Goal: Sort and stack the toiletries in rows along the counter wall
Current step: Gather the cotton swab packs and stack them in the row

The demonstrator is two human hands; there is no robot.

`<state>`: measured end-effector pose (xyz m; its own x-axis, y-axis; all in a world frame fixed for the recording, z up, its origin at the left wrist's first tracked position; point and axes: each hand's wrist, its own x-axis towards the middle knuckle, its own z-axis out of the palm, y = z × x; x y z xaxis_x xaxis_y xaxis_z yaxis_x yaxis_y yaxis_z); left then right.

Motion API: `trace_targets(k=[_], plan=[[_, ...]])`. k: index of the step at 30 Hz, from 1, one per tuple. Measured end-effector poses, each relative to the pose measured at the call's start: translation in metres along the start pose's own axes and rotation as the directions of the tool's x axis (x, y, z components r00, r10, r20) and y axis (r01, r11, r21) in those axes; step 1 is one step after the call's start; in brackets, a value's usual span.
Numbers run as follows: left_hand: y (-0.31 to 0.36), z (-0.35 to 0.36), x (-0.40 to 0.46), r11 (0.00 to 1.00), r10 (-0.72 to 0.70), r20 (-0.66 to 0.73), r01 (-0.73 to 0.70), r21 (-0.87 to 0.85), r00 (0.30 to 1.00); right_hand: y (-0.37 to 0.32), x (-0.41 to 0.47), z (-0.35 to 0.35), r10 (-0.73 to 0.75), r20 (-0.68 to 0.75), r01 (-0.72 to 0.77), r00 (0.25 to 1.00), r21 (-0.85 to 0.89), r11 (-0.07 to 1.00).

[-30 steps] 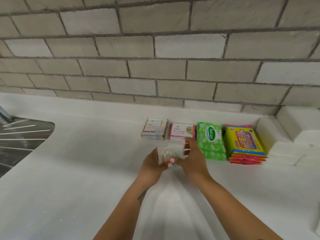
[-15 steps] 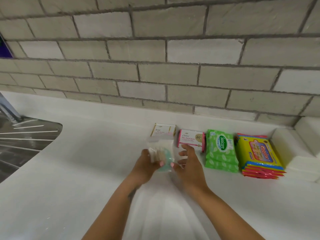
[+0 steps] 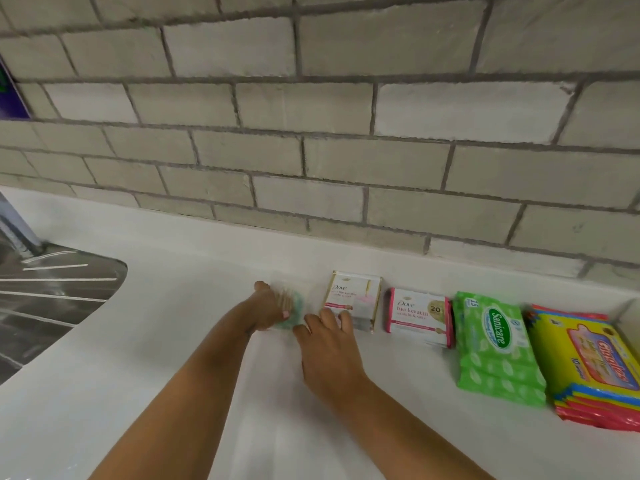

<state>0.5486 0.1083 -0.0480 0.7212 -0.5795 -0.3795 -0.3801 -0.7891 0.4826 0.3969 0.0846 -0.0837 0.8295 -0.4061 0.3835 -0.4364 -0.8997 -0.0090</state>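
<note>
A home kitchen or washroom corner: a smooth white bench runs under a wall of pale grey brick-shaped tiles with dark grout, and a ribbed stainless steel sink drainboard is set into the bench at the left. Retail packs line the wall: green Sanicare wipes packs and white-and-pink Dove sachet stacks.

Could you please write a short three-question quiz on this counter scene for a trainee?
1. True or false: the left hand is at the clear pack.
2. Which stack lies nearest the right edge? A) green Sanicare wipes B) yellow wipes C) pink Dove sachets
3. Fill in: the right hand lies just in front of the gold ___ sachets.

Key: 1 true; 2 B; 3 Dove.
</note>
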Motion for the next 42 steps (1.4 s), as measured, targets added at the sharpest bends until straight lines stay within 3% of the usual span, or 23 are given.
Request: trace_targets(k=[5,11,19,24,28,30,32,35,42], plan=[[0.013,-0.003,0.012,0.988,-0.013,-0.071,0.024,0.151,0.997,-0.002,0.03,0.009,0.009,0.06,-0.004,0.998,-0.074,0.997],[0.015,-0.002,0.026,0.945,-0.007,-0.033,0.017,0.326,0.999,-0.005,0.047,0.015,0.01,0.146,0.007,0.989,-0.116,0.993],[0.02,0.0,0.03,0.871,0.033,-0.027,-0.015,0.49,0.999,0.0,0.048,0.02,-0.007,0.079,0.013,0.997,-0.083,0.996],[0.014,0.0,0.028,0.951,0.003,-0.03,0.006,0.31,1.0,-0.002,0.049,0.021,0.083,0.01,-0.083,0.996,-0.044,0.996],[0.015,0.001,0.013,0.991,0.066,-0.193,-0.042,0.127,0.979,0.003,0.04,0.004,0.087,-0.034,-0.084,0.996,0.078,0.993],[0.017,0.002,0.0,0.991,0.132,-0.289,-0.126,0.038,0.948,0.008,0.034,-0.008,0.106,0.012,-0.105,0.994,0.237,0.966],[0.023,0.004,-0.016,0.968,0.213,-0.365,-0.246,-0.047,0.907,0.013,0.025,-0.024,0.169,0.029,-0.165,0.985,0.43,0.888],[0.034,0.011,-0.044,0.91,0.312,-0.433,-0.398,-0.12,0.845,0.025,0.005,-0.051,0.273,-0.008,-0.216,0.962,0.588,0.779],[0.075,0.042,-0.121,0.748,0.476,-0.488,-0.629,-0.214,0.732,0.063,-0.06,-0.115,0.409,-0.095,-0.239,0.907,0.686,0.687]])
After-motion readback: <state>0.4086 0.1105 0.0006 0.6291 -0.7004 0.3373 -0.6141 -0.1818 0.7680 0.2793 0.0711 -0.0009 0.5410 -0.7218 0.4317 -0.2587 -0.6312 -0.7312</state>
